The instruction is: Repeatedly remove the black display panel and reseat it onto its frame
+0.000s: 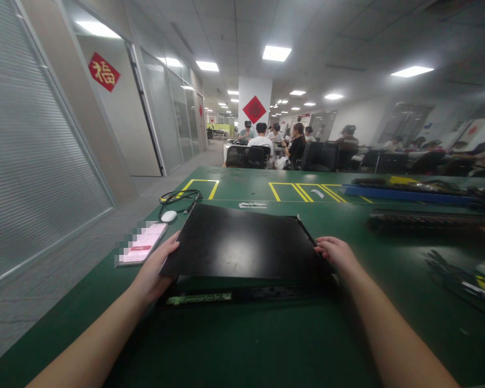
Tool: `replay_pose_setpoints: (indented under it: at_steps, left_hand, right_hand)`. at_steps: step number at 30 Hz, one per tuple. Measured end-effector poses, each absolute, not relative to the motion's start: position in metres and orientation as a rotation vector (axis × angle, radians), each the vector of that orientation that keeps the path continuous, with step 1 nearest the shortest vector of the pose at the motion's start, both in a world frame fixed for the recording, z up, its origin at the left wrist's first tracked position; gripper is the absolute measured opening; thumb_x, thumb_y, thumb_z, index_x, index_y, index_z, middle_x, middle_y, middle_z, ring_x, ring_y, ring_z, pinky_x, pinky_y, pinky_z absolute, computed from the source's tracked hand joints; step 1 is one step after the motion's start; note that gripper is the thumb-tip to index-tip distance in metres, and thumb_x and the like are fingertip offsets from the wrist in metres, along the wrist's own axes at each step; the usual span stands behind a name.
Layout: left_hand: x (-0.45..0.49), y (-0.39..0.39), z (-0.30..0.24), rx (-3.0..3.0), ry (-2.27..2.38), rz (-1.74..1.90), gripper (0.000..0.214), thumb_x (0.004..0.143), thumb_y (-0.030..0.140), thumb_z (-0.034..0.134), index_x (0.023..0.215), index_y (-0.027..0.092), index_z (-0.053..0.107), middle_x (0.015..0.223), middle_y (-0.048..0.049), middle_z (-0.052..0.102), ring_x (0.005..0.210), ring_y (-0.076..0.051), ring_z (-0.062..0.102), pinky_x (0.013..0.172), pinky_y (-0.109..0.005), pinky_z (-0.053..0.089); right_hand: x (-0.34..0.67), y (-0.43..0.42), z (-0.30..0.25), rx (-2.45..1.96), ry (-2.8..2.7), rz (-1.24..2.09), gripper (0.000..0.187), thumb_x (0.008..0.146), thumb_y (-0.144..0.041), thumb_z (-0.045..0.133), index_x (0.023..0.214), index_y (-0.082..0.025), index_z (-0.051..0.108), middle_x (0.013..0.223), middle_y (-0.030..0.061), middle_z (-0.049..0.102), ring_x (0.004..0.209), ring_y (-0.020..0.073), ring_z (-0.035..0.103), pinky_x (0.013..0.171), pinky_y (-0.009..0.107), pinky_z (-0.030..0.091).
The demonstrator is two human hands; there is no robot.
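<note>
A glossy black screen panel [242, 242] is tilted above a shallow black frame [275, 292], its near edge raised. Along the frame's near side, a strip of green circuit board [200, 298] shows in the gap. My left hand [156, 269] is closed on the panel's left edge, thumb on top and fingers underneath. At the right edge, my right hand [335, 252] has its fingers pinched together; whether they also touch the frame's rim is hard to see. Most of the frame's inside is hidden under the panel.
Left of the panel lie a phone [143, 245], a white round object [168, 216] and a coiled black cable [178, 198]. A blue tray [408, 194], dark strips [424, 220] and loose cables [452, 275] are on the green table's right. Several people sit beyond.
</note>
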State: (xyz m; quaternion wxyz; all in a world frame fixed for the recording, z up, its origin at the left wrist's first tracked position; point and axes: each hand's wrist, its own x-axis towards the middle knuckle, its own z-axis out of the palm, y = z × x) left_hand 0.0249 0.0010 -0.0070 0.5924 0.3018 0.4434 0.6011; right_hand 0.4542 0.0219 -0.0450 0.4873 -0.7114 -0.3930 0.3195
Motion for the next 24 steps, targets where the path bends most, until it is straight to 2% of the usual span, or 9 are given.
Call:
replay_pose_setpoints:
  at_steps: [4, 12, 20, 24]
  left_hand:
    - [0.025, 0.002, -0.011, 0.718, 1.030, 1.366, 0.051, 0.069, 0.016, 0.075, 0.119, 0.022, 0.073, 0.110, -0.0092, 0.078, 0.088, -0.027, 0.075, 0.062, -0.027, 0.056]
    - [0.025, 0.005, -0.017, 0.738, 0.997, 1.305, 0.055, 0.072, 0.019, 0.077, 0.126, 0.022, 0.070, 0.116, -0.0106, 0.076, 0.091, -0.027, 0.075, 0.065, -0.028, 0.057]
    - [0.025, 0.005, -0.016, 0.678, 1.039, 1.305, 0.050, 0.073, 0.013, 0.074, 0.122, 0.020, 0.072, 0.112, -0.0096, 0.078, 0.080, -0.024, 0.076, 0.058, -0.026, 0.055]
    - [0.026, 0.005, -0.016, 0.667, 1.046, 1.306, 0.047, 0.072, 0.011, 0.073, 0.118, 0.019, 0.073, 0.107, -0.0101, 0.079, 0.079, -0.023, 0.075, 0.059, -0.025, 0.056]
  right_hand:
    - [0.454, 0.022, -0.045, -1.736, -0.958, 0.761, 0.018, 0.064, -0.024, 0.061, 0.079, -0.018, 0.069, 0.071, 0.0086, 0.071, 0.059, 0.0159, 0.058, 0.048, 0.025, 0.038]
    - [0.461, 0.025, -0.054, -1.787, -1.077, 0.665, 0.019, 0.067, -0.026, 0.061, 0.081, -0.019, 0.072, 0.071, 0.0064, 0.071, 0.064, 0.0181, 0.061, 0.057, 0.028, 0.045]
    - [0.464, 0.029, -0.058, -1.909, -1.198, 0.571, 0.018, 0.071, -0.027, 0.062, 0.084, -0.021, 0.074, 0.080, 0.0054, 0.073, 0.070, 0.0197, 0.063, 0.065, 0.029, 0.046]
    - [0.466, 0.029, -0.061, -1.940, -1.239, 0.564, 0.021, 0.071, -0.029, 0.062, 0.087, -0.022, 0.074, 0.077, 0.0048, 0.072, 0.070, 0.0199, 0.063, 0.062, 0.029, 0.045]
